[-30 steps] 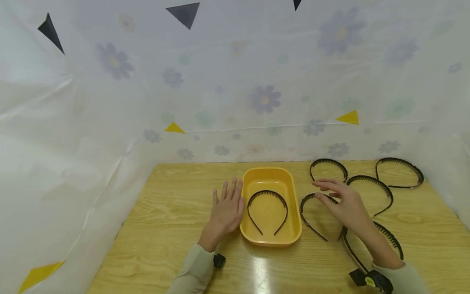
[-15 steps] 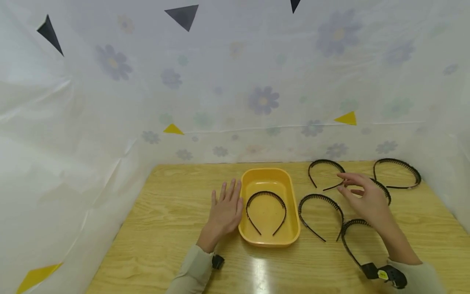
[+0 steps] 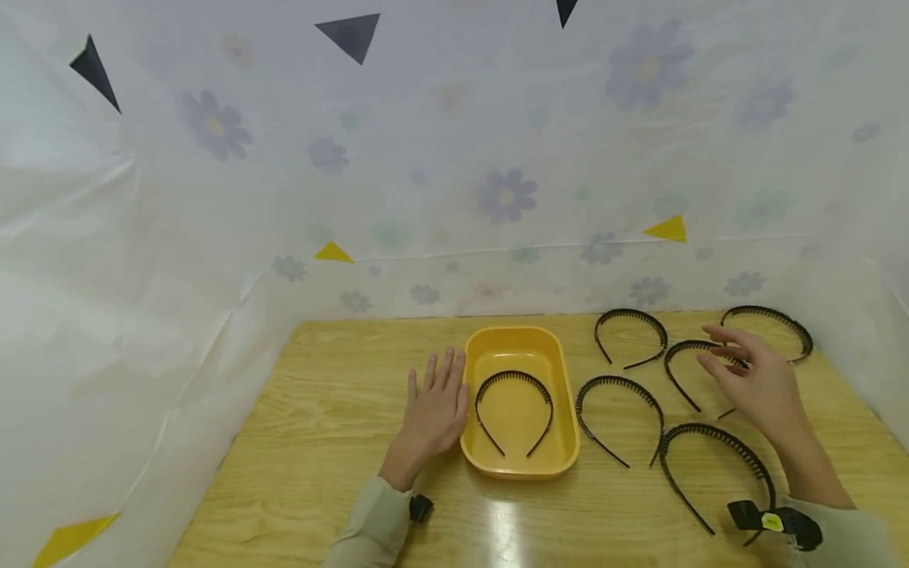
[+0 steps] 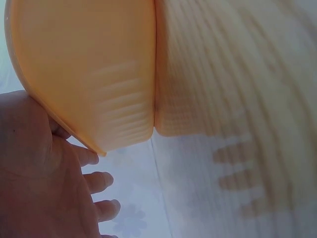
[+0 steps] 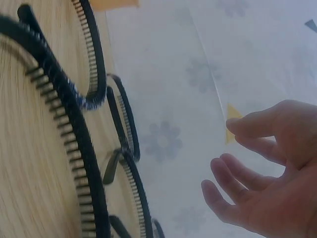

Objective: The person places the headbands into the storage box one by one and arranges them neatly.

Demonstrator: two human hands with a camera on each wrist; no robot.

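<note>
A black toothed headband (image 3: 514, 375) lies inside a yellow plastic tray (image 3: 520, 473). Along the tray's left rim rests my left hand (image 3: 432, 410), its fingers straight and pointing away; the left wrist view shows that hand (image 4: 44, 168) against the tray's rim (image 4: 54, 119). My right hand (image 3: 763, 386), fingers loosely bent and holding nothing, hovers over the right side of the table. It partly covers the middle headband (image 3: 676, 353) and overlaps the back right one (image 3: 777, 315). In the right wrist view the hand (image 5: 277, 173) is apart from the headbands (image 5: 74, 129).
More headbands lie on the wooden table (image 3: 341, 410): one beside the tray (image 3: 616, 380), a back left one (image 3: 632, 313) and a front one (image 3: 724, 432) below my right hand. A flower-patterned white sheet (image 3: 426, 197) closes off the back and sides.
My right hand has moved to the right, from above the headband near the tray to above the middle and back right ones. The left hand stays at the tray.
</note>
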